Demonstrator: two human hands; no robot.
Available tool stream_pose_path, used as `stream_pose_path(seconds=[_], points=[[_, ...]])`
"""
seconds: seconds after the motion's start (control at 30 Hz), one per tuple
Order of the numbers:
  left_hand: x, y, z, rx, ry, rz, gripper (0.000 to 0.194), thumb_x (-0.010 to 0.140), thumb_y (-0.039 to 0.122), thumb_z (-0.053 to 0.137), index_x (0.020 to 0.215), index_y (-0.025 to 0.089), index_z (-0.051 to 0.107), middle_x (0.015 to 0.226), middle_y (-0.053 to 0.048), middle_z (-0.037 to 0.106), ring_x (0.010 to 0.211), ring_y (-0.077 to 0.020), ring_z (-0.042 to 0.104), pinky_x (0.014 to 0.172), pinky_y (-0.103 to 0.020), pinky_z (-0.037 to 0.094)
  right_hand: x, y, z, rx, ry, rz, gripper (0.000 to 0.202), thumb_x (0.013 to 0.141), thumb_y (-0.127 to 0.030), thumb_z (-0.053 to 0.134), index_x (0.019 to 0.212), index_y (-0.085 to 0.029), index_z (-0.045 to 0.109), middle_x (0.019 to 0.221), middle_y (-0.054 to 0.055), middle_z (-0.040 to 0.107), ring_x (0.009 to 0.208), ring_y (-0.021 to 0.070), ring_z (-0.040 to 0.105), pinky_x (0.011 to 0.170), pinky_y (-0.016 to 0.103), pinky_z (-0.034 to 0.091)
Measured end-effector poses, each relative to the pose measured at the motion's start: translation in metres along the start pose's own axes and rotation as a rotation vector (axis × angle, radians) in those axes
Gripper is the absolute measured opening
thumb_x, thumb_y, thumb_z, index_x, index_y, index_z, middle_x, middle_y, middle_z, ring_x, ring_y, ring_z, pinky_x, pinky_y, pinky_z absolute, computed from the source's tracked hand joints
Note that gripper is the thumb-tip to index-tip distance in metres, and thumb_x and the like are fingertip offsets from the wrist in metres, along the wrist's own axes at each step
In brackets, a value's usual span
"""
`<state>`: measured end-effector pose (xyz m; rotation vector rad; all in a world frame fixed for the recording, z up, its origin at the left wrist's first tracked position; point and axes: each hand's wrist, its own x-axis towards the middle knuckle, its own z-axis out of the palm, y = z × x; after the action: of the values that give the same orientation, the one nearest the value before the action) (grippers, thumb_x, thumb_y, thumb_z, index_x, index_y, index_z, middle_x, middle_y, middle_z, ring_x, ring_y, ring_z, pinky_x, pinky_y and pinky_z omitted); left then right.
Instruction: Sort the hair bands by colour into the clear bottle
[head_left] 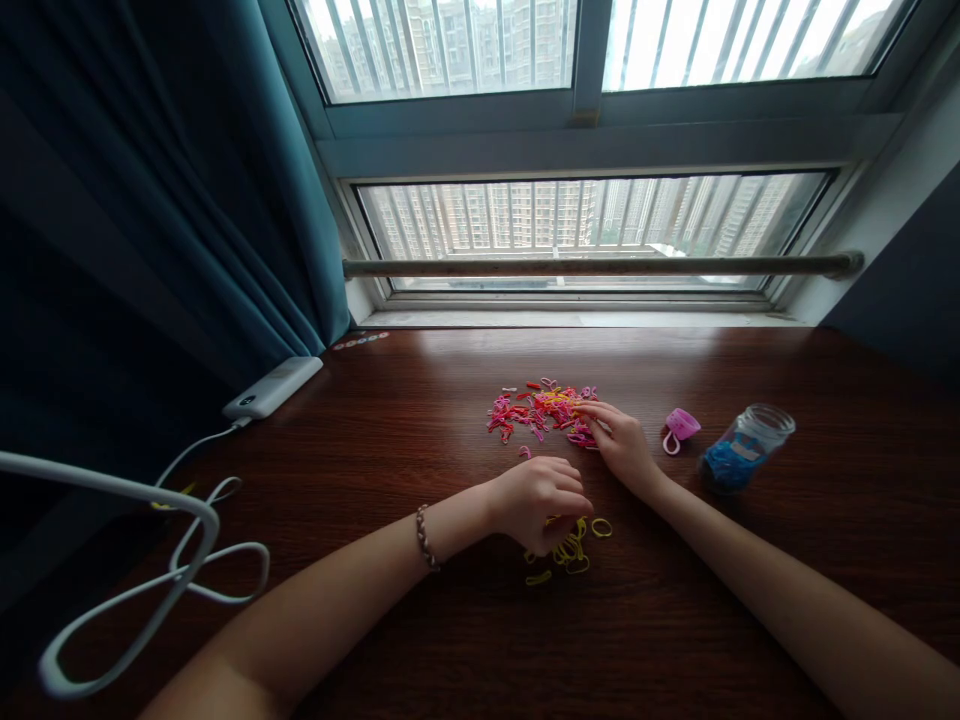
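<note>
Small elastic hair bands in pink, red and a few yellow form a loose pile in the middle of the table. My right hand reaches to this pile's right edge, fingers stretched out and fingertips touching the bands. Closer to me, a smaller heap of yellow hair bands lies partly under my left hand. The left fingers are curled down and closed over that heap; whatever is between them is hidden. One yellow band lies just right of the heap, and a pink band lies beyond my left hand.
Right of my right hand are a pink lid with a loop and a tilted clear jar with blue contents. A white power strip sits at left, its white cable coiling over the dark wooden table. A window stands behind.
</note>
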<state>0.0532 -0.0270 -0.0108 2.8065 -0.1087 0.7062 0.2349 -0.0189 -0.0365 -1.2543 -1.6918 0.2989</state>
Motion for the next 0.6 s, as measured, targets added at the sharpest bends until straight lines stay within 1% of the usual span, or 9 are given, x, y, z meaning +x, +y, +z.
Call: stream_pose_path(seconds=[0.13,0.2,0.27,0.33,0.4,0.47,0.53,0.6], points=[[-0.003,-0.010,-0.007,-0.027,0.117,-0.128,0.015,0.071,0.012,0.048,0.082,0.016,0.058,0.065,-0.004,0.061,0.062,-0.0138,0.054,0.061,-0.027,0.044,-0.001,0.000,-0.001,0.144,0.040,0.166,0.021,0.076,-0.031,0.053,0.088,-0.019,0.067,0.088,0.005,0.068,0.080,0.0192,0.062,0.074,0.032,0.049],[-0.006,-0.018,-0.012,0.013,0.188,-0.220,0.015,0.075,0.013,0.047,0.084,0.016,0.058,0.070,-0.005,0.062,0.066,-0.0142,0.055,0.065,-0.028,0.045,-0.002,0.001,-0.001,0.175,0.054,0.221,0.022,0.074,-0.033,0.055,0.085,-0.019,0.067,0.084,0.005,0.068,0.076,0.0192,0.063,0.071,0.031,0.050],[-0.009,-0.029,-0.017,0.082,0.247,-0.319,0.016,0.078,0.014,0.046,0.087,0.016,0.059,0.078,-0.006,0.063,0.074,-0.0158,0.056,0.072,-0.030,0.046,-0.002,0.003,0.000,0.181,0.068,0.252,0.021,0.072,-0.033,0.057,0.084,-0.018,0.067,0.082,0.005,0.069,0.074,0.0195,0.064,0.071,0.032,0.050],[-0.014,-0.040,-0.019,0.162,0.275,-0.406,0.018,0.079,0.016,0.046,0.092,0.016,0.059,0.089,-0.008,0.063,0.087,-0.0183,0.056,0.082,-0.034,0.044,-0.002,0.004,0.000,0.186,0.070,0.274,0.021,0.072,-0.031,0.057,0.084,-0.018,0.066,0.083,0.005,0.069,0.074,0.0198,0.064,0.069,0.032,0.050],[-0.018,-0.049,-0.019,0.239,0.261,-0.478,0.023,0.079,0.018,0.047,0.101,0.017,0.057,0.102,-0.009,0.060,0.103,-0.0212,0.050,0.091,-0.039,0.039,-0.003,0.005,0.000,0.185,0.067,0.291,0.022,0.072,-0.030,0.056,0.087,-0.018,0.066,0.084,0.006,0.069,0.074,0.0200,0.064,0.068,0.031,0.051],[-0.022,-0.056,-0.018,0.289,0.204,-0.543,0.033,0.079,0.021,0.049,0.112,0.017,0.052,0.115,-0.010,0.055,0.116,-0.0239,0.041,0.098,-0.044,0.032,-0.003,0.004,0.000,0.174,0.068,0.308,0.023,0.072,-0.030,0.055,0.090,-0.018,0.066,0.084,0.006,0.069,0.074,0.0203,0.065,0.067,0.031,0.051],[-0.025,-0.059,-0.016,0.300,0.123,-0.599,0.044,0.079,0.024,0.050,0.122,0.019,0.043,0.125,-0.011,0.048,0.124,-0.0251,0.031,0.101,-0.047,0.026,-0.002,0.003,-0.001,0.162,0.074,0.324,0.024,0.072,-0.030,0.056,0.090,-0.018,0.066,0.083,0.006,0.069,0.074,0.0203,0.065,0.066,0.031,0.051],[-0.026,-0.059,-0.015,0.295,0.050,-0.636,0.051,0.080,0.026,0.050,0.128,0.020,0.035,0.130,-0.011,0.043,0.128,-0.0248,0.025,0.102,-0.050,0.022,-0.002,0.000,-0.002,0.161,0.072,0.332,0.024,0.071,-0.029,0.056,0.090,-0.018,0.066,0.082,0.006,0.069,0.073,0.0199,0.065,0.066,0.030,0.051]])
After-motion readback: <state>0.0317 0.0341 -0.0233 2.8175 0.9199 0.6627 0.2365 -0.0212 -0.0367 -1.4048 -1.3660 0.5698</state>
